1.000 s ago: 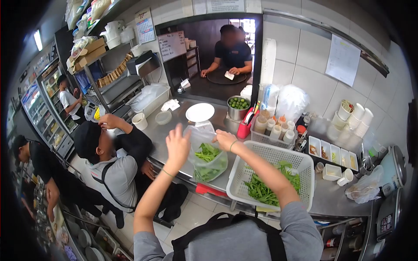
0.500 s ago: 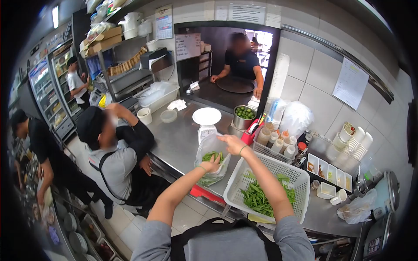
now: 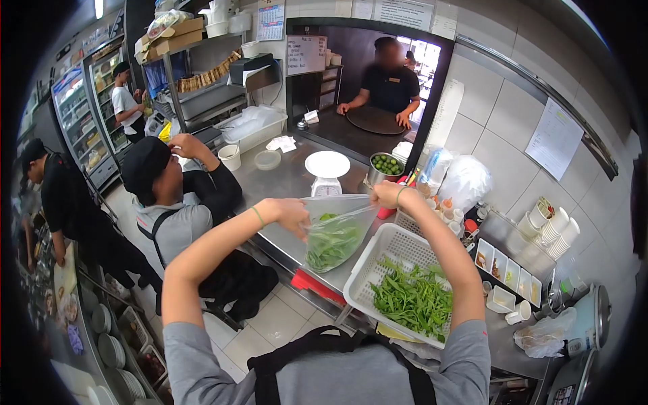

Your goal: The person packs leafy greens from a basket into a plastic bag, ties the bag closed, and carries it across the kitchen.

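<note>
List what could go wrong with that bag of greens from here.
If the right hand loses its grip, the clear plastic bag could sag and spill leafy greens, perhaps onto the floor, since the counter's front edge is near.

The bag is just in front of the kitchen scale, so a swing might knock it.

A co-worker is close on the left; a sudden move could jostle the left hand at the bag's mouth.

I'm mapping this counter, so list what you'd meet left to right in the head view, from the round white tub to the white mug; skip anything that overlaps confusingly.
Round white tub, left hand, clear plastic bag, perforated basket, white mug.
</note>
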`<state>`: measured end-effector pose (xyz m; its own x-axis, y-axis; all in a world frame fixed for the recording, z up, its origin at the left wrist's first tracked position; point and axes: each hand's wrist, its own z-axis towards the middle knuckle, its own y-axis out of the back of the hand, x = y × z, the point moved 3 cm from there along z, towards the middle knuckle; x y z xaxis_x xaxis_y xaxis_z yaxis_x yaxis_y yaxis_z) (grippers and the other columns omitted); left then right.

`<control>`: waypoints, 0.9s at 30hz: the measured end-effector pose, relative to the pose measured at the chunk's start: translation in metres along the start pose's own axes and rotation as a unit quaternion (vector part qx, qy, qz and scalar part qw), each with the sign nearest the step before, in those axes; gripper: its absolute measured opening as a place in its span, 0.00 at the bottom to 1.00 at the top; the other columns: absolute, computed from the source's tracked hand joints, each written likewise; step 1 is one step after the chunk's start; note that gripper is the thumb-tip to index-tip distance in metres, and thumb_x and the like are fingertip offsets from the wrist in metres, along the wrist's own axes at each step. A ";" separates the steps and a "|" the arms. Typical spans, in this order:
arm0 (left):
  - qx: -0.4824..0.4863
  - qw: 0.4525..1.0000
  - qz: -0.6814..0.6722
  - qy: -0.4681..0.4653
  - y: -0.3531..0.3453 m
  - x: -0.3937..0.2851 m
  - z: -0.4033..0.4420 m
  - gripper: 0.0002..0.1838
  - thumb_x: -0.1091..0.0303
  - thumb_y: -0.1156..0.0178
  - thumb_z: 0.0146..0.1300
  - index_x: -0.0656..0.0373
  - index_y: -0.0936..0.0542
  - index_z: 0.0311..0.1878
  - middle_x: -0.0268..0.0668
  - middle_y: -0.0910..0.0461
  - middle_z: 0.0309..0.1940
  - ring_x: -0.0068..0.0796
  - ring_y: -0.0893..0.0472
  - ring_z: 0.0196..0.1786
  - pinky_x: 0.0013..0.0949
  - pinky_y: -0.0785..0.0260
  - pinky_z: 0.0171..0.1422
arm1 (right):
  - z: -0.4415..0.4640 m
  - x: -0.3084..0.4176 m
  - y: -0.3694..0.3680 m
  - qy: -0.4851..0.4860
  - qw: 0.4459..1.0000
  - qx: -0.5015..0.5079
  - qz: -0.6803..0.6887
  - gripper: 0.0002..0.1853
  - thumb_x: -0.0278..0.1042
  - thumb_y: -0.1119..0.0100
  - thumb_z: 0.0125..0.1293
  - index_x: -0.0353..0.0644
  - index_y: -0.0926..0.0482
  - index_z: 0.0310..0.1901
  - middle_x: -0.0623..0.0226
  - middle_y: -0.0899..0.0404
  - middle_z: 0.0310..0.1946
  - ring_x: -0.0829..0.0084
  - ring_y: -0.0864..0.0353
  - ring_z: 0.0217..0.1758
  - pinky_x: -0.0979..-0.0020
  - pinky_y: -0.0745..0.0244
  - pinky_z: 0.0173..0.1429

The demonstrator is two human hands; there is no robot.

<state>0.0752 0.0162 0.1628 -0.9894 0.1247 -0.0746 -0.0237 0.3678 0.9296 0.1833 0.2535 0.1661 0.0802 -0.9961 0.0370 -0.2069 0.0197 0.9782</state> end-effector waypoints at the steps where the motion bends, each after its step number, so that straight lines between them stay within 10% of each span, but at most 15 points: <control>1: -0.053 0.997 0.005 -0.048 -0.006 0.004 -0.003 0.23 0.46 0.44 0.55 0.57 0.20 0.39 0.43 0.21 0.40 0.40 0.24 0.48 0.41 0.44 0.65 | -0.003 -0.004 0.002 0.002 0.999 0.022 0.029 0.13 0.24 0.48 0.49 0.43 0.18 0.37 0.57 0.19 0.35 0.61 0.20 0.41 0.67 0.27 0.48; 7: -0.277 0.954 -0.058 -0.099 -0.001 0.012 -0.035 0.12 0.58 0.42 0.56 0.56 0.19 0.35 0.37 0.20 0.38 0.33 0.24 0.48 0.46 0.48 0.67 | -0.038 -0.018 0.029 -0.053 0.985 0.068 0.147 0.18 0.47 0.46 0.61 0.37 0.19 0.34 0.66 0.23 0.23 0.73 0.26 0.28 0.70 0.31 0.36; 12: -0.371 0.893 -0.238 -0.089 0.003 0.009 -0.051 0.10 0.60 0.38 0.54 0.57 0.20 0.30 0.35 0.20 0.36 0.33 0.25 0.51 0.46 0.46 0.64 | -0.039 -0.023 0.021 0.101 0.959 -0.042 0.262 0.14 0.41 0.41 0.59 0.36 0.21 0.29 0.68 0.22 0.26 0.80 0.28 0.33 0.73 0.33 0.39; 17: -0.537 0.841 -0.065 -0.008 -0.004 0.012 -0.065 0.11 0.60 0.32 0.47 0.55 0.21 0.25 0.40 0.22 0.42 0.37 0.29 0.55 0.41 0.42 0.62 | -0.037 -0.009 0.012 0.106 0.870 -0.158 0.455 0.05 0.29 0.40 0.55 0.37 0.21 0.33 0.60 0.24 0.47 0.71 0.28 0.52 0.71 0.33 0.52; 18: -0.537 0.829 -0.154 0.009 -0.015 0.026 -0.057 0.10 0.60 0.32 0.47 0.54 0.21 0.24 0.41 0.23 0.44 0.38 0.28 0.54 0.41 0.40 0.61 | -0.029 -0.013 -0.003 0.090 0.803 -0.210 0.550 0.09 0.26 0.41 0.55 0.37 0.22 0.38 0.60 0.28 0.52 0.70 0.30 0.55 0.70 0.34 0.54; 20: -0.502 0.778 -0.371 0.073 -0.029 0.034 -0.041 0.07 0.66 0.34 0.50 0.57 0.21 0.25 0.40 0.21 0.42 0.31 0.22 0.44 0.34 0.31 0.51 | -0.022 0.020 -0.017 0.089 0.689 -0.266 0.669 0.48 0.27 0.35 0.48 0.42 0.56 0.67 0.62 0.54 0.68 0.67 0.40 0.64 0.68 0.42 0.63; 22: -0.467 0.670 -0.562 0.128 -0.045 0.037 -0.016 0.06 0.70 0.36 0.52 0.61 0.21 0.26 0.39 0.20 0.39 0.25 0.21 0.39 0.29 0.28 0.45 | 0.013 0.028 -0.049 0.144 0.822 -0.327 0.442 0.60 0.29 0.29 0.42 0.44 0.68 0.69 0.63 0.59 0.69 0.65 0.41 0.63 0.68 0.43 0.64; 24: -0.495 0.661 -0.558 0.082 -0.037 0.021 -0.005 0.04 0.75 0.37 0.53 0.65 0.21 0.30 0.36 0.20 0.35 0.20 0.21 0.37 0.25 0.28 0.44 | 0.021 0.075 -0.039 0.157 0.801 -0.241 0.526 0.64 0.31 0.27 0.39 0.44 0.70 0.69 0.64 0.54 0.67 0.66 0.41 0.63 0.69 0.44 0.64; 27: -0.505 0.630 -0.589 -0.022 -0.022 0.004 0.008 0.16 0.78 0.36 0.50 0.63 0.24 0.44 0.35 0.20 0.38 0.21 0.22 0.42 0.27 0.29 0.49 | 0.032 0.092 -0.027 0.143 0.821 -0.188 0.520 0.51 0.28 0.29 0.42 0.40 0.50 0.67 0.64 0.41 0.61 0.70 0.37 0.59 0.71 0.39 0.61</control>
<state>0.0724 0.0159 0.1393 -0.1946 0.3471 -0.9174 -0.8398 -0.5423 -0.0270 0.1646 0.1588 0.1366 0.2875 -0.3638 0.8860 0.0025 0.9253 0.3791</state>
